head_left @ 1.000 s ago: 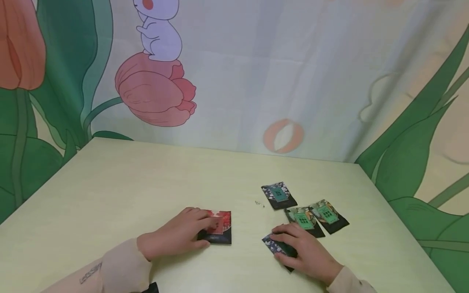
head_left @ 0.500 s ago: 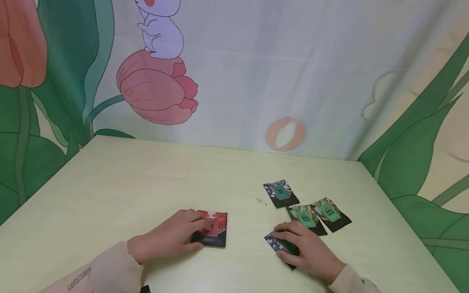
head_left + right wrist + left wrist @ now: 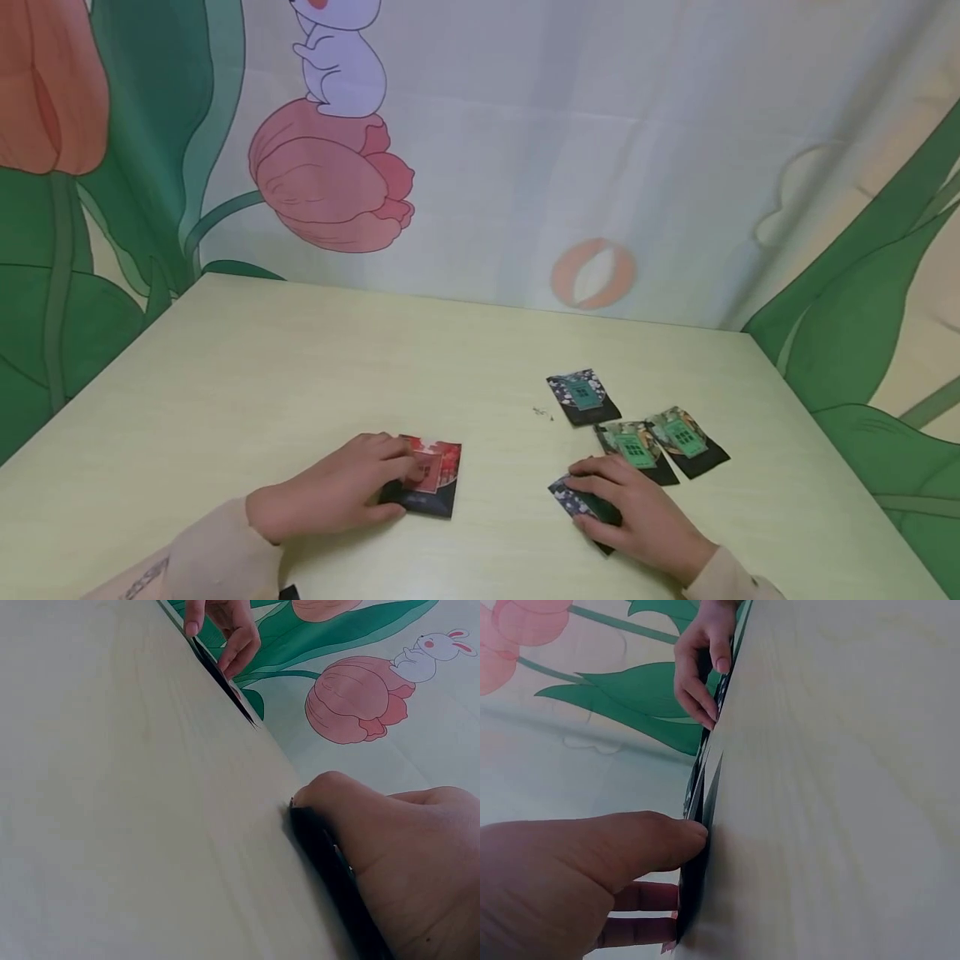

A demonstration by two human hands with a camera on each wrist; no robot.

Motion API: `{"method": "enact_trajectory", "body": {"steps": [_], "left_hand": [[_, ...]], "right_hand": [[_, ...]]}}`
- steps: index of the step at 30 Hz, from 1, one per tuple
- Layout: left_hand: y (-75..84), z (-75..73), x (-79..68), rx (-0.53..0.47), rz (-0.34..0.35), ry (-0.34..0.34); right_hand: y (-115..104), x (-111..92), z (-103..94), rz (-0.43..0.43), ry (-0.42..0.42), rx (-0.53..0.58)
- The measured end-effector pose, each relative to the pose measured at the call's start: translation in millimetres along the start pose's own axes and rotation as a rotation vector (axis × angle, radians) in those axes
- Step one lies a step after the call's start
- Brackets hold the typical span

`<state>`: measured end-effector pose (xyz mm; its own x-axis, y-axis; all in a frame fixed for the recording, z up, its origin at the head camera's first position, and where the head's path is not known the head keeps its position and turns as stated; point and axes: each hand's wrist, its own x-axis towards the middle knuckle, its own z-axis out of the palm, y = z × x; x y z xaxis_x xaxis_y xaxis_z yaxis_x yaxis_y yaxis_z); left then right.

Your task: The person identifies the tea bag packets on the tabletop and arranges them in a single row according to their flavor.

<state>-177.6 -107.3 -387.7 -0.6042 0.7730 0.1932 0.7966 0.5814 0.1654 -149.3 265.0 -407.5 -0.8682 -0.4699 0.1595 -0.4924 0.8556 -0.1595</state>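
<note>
My left hand point(image 3: 341, 487) holds a red-and-black sachet point(image 3: 444, 479) lying on the table, thumb at its near edge and fingers over its red label. From the side, in the left wrist view, the thumb point(image 3: 664, 836) is against the sachet's dark edge point(image 3: 695, 881). My right hand point(image 3: 645, 521) grips a blue floral sachet point(image 3: 567, 497), covering most of it; its dark edge point(image 3: 334, 881) shows beneath the hand in the right wrist view. Just beyond that hand lie two green-labelled sachets, one partly overlapped by the fingers point(image 3: 636, 450) and one farther right point(image 3: 686, 442).
Another blue floral sachet point(image 3: 584, 397) lies at the back of the group, with small dark specks point(image 3: 543, 412) on the table beside it. A pale wooden table point(image 3: 300, 358) reaches back to a curtain point(image 3: 487, 167) printed with tulips and a rabbit.
My left hand has drawn the red-and-black sachet to the left and slightly nearer, away from the others. My right hand keeps its place on the blue sachet. The head view has shifted a little.
</note>
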Motion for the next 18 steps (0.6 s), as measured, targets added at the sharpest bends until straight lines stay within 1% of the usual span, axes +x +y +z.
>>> {"method": "enact_trajectory", "body": {"steps": [6,13,18], "left_hand": [[-1.7,-0.9,-2.3,0.021,0.006,-0.006],[-1.0,-5.8,-4.1,0.013,0.012,-0.03],[-1.8,-5.6,-4.4,0.005,0.002,-0.048]], "right_hand": [[-0.7,-0.3,-0.3,0.002,0.004,-0.01],[-2.1,-1.1,-0.1,-0.012,0.014,-0.029],[-2.2,-0.3,0.6,-0.025,0.011,-0.032]]}}
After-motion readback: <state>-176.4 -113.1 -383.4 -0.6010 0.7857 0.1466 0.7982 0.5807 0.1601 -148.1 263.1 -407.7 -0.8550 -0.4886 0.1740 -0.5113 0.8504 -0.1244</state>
